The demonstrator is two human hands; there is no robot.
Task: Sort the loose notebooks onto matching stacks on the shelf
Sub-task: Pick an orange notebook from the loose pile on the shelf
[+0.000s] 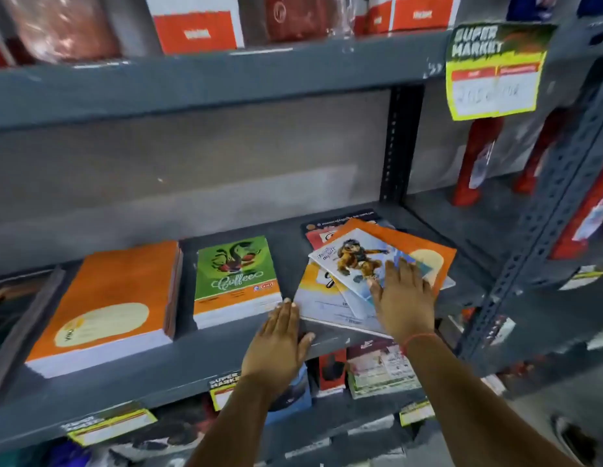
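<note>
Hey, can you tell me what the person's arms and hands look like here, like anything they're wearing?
Both forearms are bare, with no sleeves in view. The right hand has a thin red-orange thread band around its wrist. The left hand shows no band, watch or glove. No rings can be made out on either hand, though the picture is somewhat blurred.

Head view, close, down onto shelf (192, 369)
</note>
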